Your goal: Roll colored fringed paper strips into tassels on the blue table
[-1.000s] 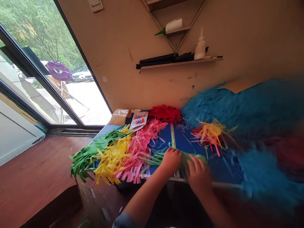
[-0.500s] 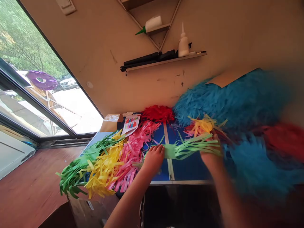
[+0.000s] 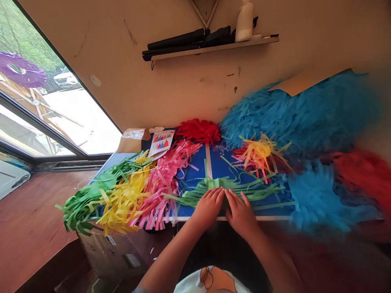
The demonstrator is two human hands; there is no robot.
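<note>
A light green fringed tissue paper [image 3: 217, 183] lies across the blue table [image 3: 195, 160] near its front edge. Its uncut band is in the middle and its strips spread to both sides. My left hand [image 3: 209, 206] and my right hand [image 3: 241, 211] meet at the band's near edge. Their fingertips almost touch, and both are closed on the paper; the thumbs are mostly hidden. Left of my hands lie bundles of fringed paper in pink [image 3: 161, 177], yellow [image 3: 125, 199] and green [image 3: 105, 183].
Red fringe [image 3: 198, 131] and a printed card [image 3: 161, 143] lie at the back. Yellow-pink strips [image 3: 259, 152], a large blue heap [image 3: 293, 118] and red paper [image 3: 363, 175] are on the right. Above, a wall shelf [image 3: 214, 49] carries a bottle [image 3: 244, 22]. A cardboard box [image 3: 113, 254] stands below.
My hands have come together from the two ends of the green paper to its middle. The paper has gone from held stretched out to lying on the table. The view has tilted down.
</note>
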